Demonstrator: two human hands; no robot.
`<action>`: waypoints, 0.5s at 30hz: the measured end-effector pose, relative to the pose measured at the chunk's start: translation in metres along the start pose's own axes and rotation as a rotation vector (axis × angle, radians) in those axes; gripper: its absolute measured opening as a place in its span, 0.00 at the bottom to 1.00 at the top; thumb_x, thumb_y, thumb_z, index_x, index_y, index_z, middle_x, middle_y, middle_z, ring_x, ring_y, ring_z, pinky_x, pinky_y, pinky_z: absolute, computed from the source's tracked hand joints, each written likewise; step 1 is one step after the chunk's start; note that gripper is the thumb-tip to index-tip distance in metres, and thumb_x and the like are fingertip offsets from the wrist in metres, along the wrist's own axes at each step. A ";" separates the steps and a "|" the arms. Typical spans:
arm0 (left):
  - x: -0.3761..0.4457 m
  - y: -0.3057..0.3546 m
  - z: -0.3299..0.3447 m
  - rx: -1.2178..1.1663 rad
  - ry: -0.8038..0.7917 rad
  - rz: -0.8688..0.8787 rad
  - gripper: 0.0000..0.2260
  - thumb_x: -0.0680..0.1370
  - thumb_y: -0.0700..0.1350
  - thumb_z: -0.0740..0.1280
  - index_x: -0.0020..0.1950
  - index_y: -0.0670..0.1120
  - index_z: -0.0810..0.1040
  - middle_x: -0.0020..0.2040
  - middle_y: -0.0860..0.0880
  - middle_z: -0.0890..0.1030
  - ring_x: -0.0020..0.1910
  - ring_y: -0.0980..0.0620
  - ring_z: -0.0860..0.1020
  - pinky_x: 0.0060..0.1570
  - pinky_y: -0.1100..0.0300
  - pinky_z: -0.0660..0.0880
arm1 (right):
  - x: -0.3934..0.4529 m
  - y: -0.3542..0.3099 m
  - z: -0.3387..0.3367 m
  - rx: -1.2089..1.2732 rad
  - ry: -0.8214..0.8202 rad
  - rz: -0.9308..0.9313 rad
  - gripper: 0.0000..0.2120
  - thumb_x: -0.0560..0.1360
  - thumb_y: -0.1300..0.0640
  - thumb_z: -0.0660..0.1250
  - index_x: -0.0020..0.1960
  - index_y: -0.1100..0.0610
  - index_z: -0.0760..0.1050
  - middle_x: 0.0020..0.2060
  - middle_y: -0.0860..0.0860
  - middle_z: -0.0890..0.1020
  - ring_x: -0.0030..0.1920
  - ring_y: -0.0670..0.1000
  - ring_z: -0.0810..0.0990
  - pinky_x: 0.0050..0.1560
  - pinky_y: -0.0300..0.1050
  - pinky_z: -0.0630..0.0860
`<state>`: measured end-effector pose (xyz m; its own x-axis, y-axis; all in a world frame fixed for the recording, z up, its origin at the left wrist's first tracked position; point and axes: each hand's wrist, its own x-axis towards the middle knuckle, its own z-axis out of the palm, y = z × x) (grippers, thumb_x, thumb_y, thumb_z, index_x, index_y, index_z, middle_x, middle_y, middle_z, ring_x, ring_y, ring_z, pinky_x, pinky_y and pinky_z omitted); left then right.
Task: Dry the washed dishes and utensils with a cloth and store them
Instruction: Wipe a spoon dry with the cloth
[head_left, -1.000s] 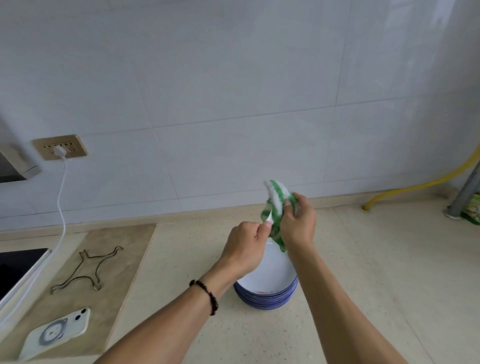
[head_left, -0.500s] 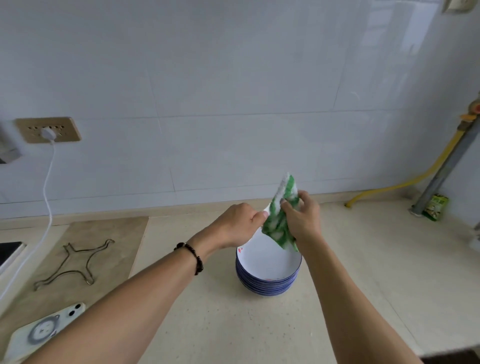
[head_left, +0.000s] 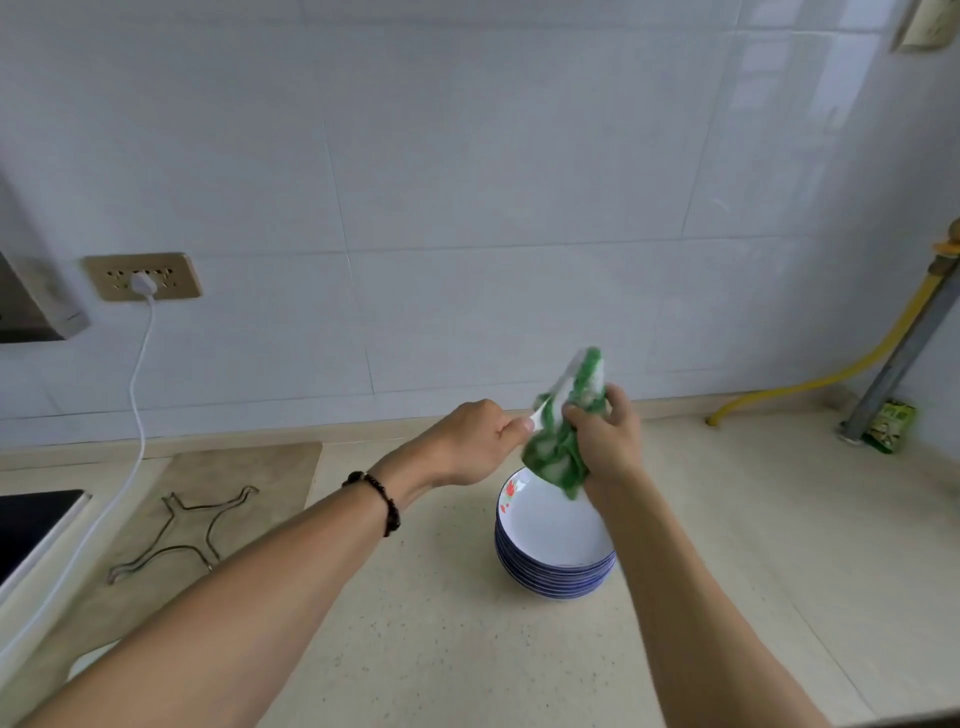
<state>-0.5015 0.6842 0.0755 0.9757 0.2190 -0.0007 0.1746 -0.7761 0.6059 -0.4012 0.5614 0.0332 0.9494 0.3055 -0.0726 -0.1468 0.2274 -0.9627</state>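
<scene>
Green cloth (head_left: 563, 447) bunched in right hand (head_left: 605, 441); left hand (head_left: 475, 441) pinches utensil (head_left: 540, 413).

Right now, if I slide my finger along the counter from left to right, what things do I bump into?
Black cooktop → wire trivet → stack of plates → green packet by the pipe.

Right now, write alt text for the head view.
Two hands dry a white utensil: the left hand pinches its handle, the right hand wraps a green-and-white cloth round it, above a stack of blue-rimmed plates on a beige counter.
</scene>
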 end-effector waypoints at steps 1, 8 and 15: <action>-0.002 -0.001 -0.003 0.002 -0.014 -0.001 0.24 0.85 0.52 0.57 0.30 0.49 0.56 0.26 0.54 0.58 0.23 0.56 0.55 0.29 0.57 0.53 | 0.001 -0.004 -0.005 -0.171 0.007 -0.116 0.12 0.77 0.69 0.64 0.52 0.53 0.77 0.48 0.59 0.84 0.49 0.61 0.84 0.53 0.61 0.82; 0.004 0.016 0.018 -0.108 0.109 0.006 0.25 0.85 0.50 0.57 0.29 0.47 0.57 0.24 0.53 0.58 0.21 0.56 0.56 0.28 0.58 0.55 | -0.008 0.004 0.010 0.503 -0.056 0.294 0.13 0.84 0.60 0.58 0.61 0.63 0.78 0.50 0.60 0.86 0.49 0.58 0.86 0.44 0.50 0.83; -0.001 0.014 0.011 0.048 -0.019 0.007 0.22 0.85 0.52 0.56 0.33 0.46 0.58 0.28 0.51 0.60 0.25 0.54 0.57 0.29 0.57 0.55 | 0.005 -0.007 -0.027 -0.202 -0.102 -0.118 0.08 0.78 0.70 0.63 0.52 0.60 0.76 0.43 0.56 0.84 0.43 0.56 0.84 0.46 0.52 0.82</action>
<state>-0.4986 0.6662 0.0750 0.9792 0.2024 -0.0115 0.1732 -0.8055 0.5667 -0.3882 0.5359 0.0323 0.9223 0.3818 0.0603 0.0316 0.0810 -0.9962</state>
